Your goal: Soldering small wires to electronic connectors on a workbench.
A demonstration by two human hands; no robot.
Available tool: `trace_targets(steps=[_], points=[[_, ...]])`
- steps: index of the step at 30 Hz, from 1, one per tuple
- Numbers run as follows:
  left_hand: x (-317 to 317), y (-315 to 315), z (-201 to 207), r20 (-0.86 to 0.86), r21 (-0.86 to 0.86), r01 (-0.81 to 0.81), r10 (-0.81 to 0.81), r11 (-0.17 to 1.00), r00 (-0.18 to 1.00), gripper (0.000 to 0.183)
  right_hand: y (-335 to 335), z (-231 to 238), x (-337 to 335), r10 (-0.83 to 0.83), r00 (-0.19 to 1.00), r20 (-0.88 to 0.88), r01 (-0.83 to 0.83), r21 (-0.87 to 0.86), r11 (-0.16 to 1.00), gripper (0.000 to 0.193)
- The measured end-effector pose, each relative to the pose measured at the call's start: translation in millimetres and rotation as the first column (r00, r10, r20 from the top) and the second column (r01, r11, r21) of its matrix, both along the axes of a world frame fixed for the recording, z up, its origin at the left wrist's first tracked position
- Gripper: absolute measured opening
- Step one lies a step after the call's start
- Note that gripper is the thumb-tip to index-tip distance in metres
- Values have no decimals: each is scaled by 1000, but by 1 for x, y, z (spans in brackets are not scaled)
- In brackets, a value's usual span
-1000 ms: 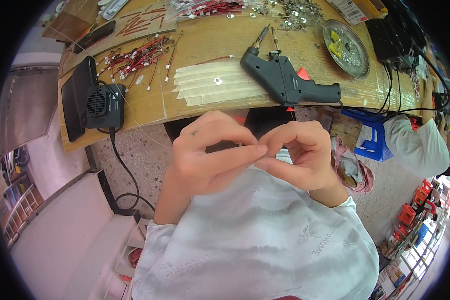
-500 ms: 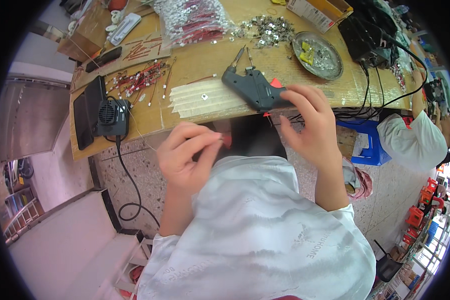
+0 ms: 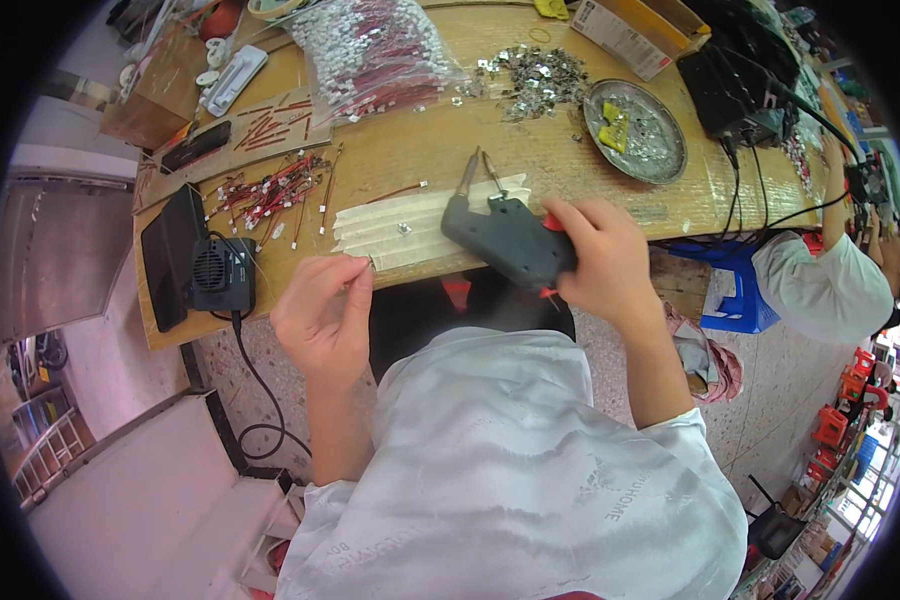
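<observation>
The right hand (image 3: pixel 605 258) grips a dark soldering gun (image 3: pixel 505 240) by its rear, twin tips pointing over the counter (image 3: pixel 395 150). The left hand (image 3: pixel 325 312) pinches a tiny piece (image 3: pixel 371 262), too small to identify, near pale tape strips (image 3: pixel 365 222) bearing a white square (image 3: pixel 404 229). Beyond lie red wires (image 3: pixel 275 188) and, rightward, a round dish (image 3: pixel 660 177).

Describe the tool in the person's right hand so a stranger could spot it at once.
Find the near edge of the wooden table, in front of the person's whitish shirt. The right hand holds a dark, gun-shaped tool by the pale tape strips. Two slim metal tips and red parts set it apart from the black grilled box at left.
</observation>
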State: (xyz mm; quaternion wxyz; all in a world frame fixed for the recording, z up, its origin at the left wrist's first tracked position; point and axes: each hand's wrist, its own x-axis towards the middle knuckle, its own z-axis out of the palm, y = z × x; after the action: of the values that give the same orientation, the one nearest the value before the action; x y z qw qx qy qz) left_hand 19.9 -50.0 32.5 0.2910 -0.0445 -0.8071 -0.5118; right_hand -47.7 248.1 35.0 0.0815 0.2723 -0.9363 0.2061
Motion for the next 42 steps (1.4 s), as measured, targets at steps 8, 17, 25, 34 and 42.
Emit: trace_targets(steps=[8, 17, 25, 34, 42], points=[[-46, 23, 22, 49, -392, 157, -149, 907, 988, 15, 30, -14, -12, 344, 827, 445, 331, -880, 341, 50], [-71, 57, 20, 313, -727, 322, -124, 606, 942, 9, 21, -40, -43, 659, 737, 148, 266, -960, -83, 56], [-68, 63, 25, 334, -704, 306, -82, 641, 939, 12, 21, -36, -40, 628, 750, 207, 316, -947, -64, 56], [-50, 20, 23, 264, -616, 200, -40, 762, 964, 16, 22, -35, -41, 625, 744, 237, 344, -938, -54, 57], [-49, 19, 13, 272, -599, 193, -28, 777, 962, 16, 20, -34, -41, 616, 737, 278, 339, -940, 19, 57]])
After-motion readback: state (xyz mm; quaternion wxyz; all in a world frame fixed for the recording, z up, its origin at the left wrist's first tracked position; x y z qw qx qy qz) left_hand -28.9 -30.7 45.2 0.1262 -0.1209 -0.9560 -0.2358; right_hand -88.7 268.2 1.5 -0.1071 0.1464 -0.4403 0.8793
